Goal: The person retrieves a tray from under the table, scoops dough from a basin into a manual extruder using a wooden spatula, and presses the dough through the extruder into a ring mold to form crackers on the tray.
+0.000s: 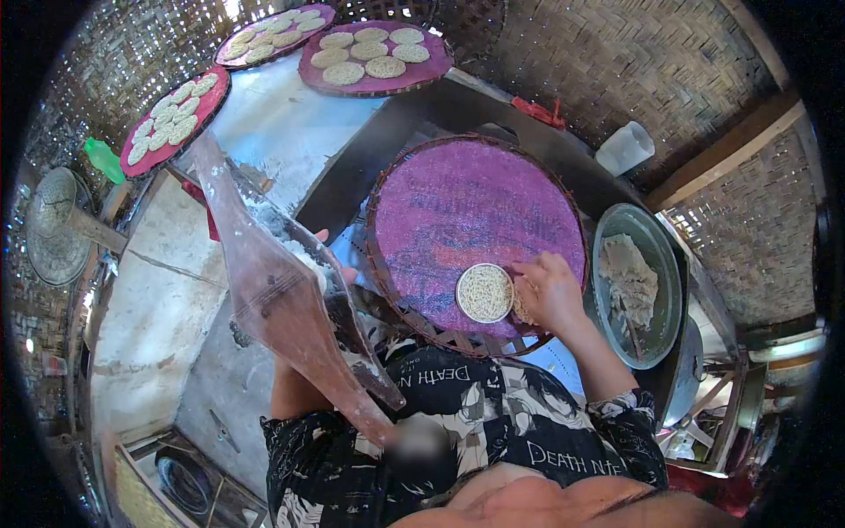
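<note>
A wooden press (277, 295) with a long tapered handle stands tilted at the left, pale dough residue along its side. My left hand (349, 275) is mostly hidden behind it; a few fingertips show around its far side, gripping it. Across the round tray (458, 185) lined with purple woven sacking, a white-rimmed ring (485, 319) holds pale noodle strands (484, 292). Right beside this ring, my right hand (551, 295) has its fingers curled over a brownish noodle disc (525, 304), largely covered by the hand.
A green basin (676, 290) with a lump of dough (627, 277) stands right of the tray. Three more trays, including a pink one (440, 70), carry noodle discs at the back. A white plastic cup (626, 147) lies near the woven wall.
</note>
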`<state>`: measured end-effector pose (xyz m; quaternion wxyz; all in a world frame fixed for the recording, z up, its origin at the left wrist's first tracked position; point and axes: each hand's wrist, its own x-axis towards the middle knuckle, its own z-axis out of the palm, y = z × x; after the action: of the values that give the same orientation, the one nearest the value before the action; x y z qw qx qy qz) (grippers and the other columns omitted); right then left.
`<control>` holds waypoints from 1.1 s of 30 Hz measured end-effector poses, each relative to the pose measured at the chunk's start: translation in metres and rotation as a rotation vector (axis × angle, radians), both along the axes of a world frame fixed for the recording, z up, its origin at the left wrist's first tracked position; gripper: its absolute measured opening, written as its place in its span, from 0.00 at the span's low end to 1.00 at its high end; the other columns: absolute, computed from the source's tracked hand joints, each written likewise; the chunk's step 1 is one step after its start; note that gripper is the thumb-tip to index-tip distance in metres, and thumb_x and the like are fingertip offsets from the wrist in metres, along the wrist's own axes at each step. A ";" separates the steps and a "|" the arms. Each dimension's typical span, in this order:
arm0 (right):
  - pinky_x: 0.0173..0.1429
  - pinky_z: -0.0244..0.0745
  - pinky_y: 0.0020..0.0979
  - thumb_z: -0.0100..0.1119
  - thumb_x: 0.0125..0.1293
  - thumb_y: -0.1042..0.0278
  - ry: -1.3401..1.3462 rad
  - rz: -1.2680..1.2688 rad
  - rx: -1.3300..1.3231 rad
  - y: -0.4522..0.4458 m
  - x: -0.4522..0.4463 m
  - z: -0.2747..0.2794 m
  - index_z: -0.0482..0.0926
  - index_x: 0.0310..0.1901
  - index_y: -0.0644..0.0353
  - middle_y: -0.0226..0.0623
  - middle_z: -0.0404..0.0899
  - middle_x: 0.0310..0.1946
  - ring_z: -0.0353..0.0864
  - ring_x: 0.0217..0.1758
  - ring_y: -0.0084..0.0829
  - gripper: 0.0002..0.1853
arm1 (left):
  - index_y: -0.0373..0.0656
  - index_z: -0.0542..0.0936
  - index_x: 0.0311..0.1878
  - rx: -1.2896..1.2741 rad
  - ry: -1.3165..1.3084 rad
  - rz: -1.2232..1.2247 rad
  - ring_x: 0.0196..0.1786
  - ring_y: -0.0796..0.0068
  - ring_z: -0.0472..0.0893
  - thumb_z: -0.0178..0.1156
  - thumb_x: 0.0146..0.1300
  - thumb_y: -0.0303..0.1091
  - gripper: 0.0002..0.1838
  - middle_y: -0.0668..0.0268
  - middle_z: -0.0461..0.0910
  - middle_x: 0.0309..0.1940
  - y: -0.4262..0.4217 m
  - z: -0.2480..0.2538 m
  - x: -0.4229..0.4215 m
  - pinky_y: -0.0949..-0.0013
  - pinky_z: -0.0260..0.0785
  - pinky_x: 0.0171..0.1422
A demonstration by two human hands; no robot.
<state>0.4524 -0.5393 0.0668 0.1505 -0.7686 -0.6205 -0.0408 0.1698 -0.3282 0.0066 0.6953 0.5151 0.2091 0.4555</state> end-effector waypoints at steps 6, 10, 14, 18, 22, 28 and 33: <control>0.40 0.71 0.39 0.60 0.49 0.63 0.086 -0.108 -0.078 0.012 0.009 -0.015 0.79 0.25 0.58 0.40 0.71 0.26 0.73 0.36 0.41 0.08 | 0.40 0.73 0.47 0.006 0.004 -0.010 0.46 0.66 0.76 0.64 0.47 0.36 0.23 0.60 0.77 0.42 0.001 0.000 0.003 0.64 0.63 0.57; 0.39 0.71 0.38 0.59 0.48 0.65 0.059 -0.020 -0.082 0.016 0.011 -0.014 0.78 0.23 0.59 0.39 0.71 0.25 0.73 0.35 0.41 0.07 | 0.40 0.73 0.47 0.008 -0.002 -0.010 0.47 0.66 0.76 0.64 0.47 0.36 0.23 0.60 0.77 0.42 0.004 -0.001 0.004 0.64 0.62 0.58; 0.39 0.70 0.38 0.59 0.48 0.66 0.045 0.048 -0.041 0.017 0.010 -0.009 0.76 0.21 0.59 0.38 0.71 0.25 0.73 0.34 0.40 0.06 | 0.40 0.73 0.48 0.011 -0.010 -0.014 0.47 0.66 0.76 0.64 0.47 0.37 0.23 0.61 0.77 0.43 0.004 -0.001 0.005 0.63 0.61 0.59; 0.38 0.70 0.38 0.59 0.47 0.66 0.040 0.076 0.001 0.024 0.001 0.019 0.75 0.21 0.59 0.37 0.70 0.24 0.72 0.35 0.39 0.07 | 0.41 0.73 0.48 0.013 -0.014 -0.021 0.48 0.66 0.76 0.64 0.48 0.37 0.23 0.61 0.77 0.43 0.001 -0.002 0.005 0.63 0.60 0.60; 0.39 0.70 0.38 0.58 0.48 0.64 0.039 0.108 0.010 0.057 -0.004 0.024 0.76 0.21 0.58 0.36 0.70 0.26 0.72 0.35 0.39 0.08 | 0.41 0.72 0.49 0.022 -0.015 -0.029 0.48 0.66 0.75 0.63 0.48 0.37 0.23 0.61 0.77 0.44 -0.001 0.000 0.005 0.63 0.60 0.61; 0.40 0.71 0.38 0.56 0.51 0.62 0.050 0.236 -0.067 0.103 -0.017 -0.005 0.77 0.23 0.58 0.35 0.71 0.28 0.72 0.38 0.37 0.08 | 0.41 0.72 0.49 0.033 -0.010 -0.015 0.49 0.66 0.75 0.63 0.49 0.37 0.24 0.61 0.76 0.44 -0.001 0.002 0.002 0.63 0.59 0.62; 0.41 0.72 0.38 0.56 0.51 0.62 0.037 0.253 -0.162 0.103 -0.018 -0.008 0.79 0.26 0.58 0.35 0.72 0.29 0.73 0.39 0.37 0.08 | 0.41 0.72 0.50 0.038 -0.007 -0.009 0.49 0.66 0.75 0.63 0.49 0.38 0.24 0.62 0.76 0.45 -0.003 0.002 -0.002 0.63 0.58 0.63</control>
<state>0.4347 -0.4359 0.0590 0.1033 -0.6943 -0.7109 0.0427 0.1679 -0.3315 0.0091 0.6882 0.5275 0.1958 0.4580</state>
